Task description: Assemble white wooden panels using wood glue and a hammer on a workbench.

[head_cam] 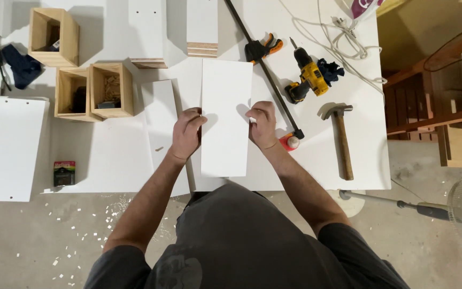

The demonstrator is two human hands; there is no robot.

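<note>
— So where's the panel (225, 118) rel. to the hands?

— Flat on the table (359, 134), dead centre in front of the person. It sits between the two hands, long axis running straight away from the body, short edge nearest the torso.

— Which hand's closer?

— Abt equal. Left hand (186, 134) is on the panel's left long edge, right hand (263, 126) on the right long edge, both roughly halfway along its length and level w/ each other.

— Hand state?

— Both curled, not spread. Left: fingers bent in, tips touching the edge, thumb side toward the panel; looks like a light grip on the edge, though whether it pinches or just presses can't be told. Right: fingers folded likewise at the edge, w/ a small white bit showing at the fingertips; can't tell what it is.

— Anything crowding it?

— Another white board (161, 123) lies just beside the left edge, under the left wrist. On the right, a long bar clamp (266, 69) runs diagonally, its red foot just beside the right wrist. Drill (306, 75) and hammer (340, 139) lie further right, well apart from the panel. Wooden boxes (94, 91) sit off to the left.
</note>
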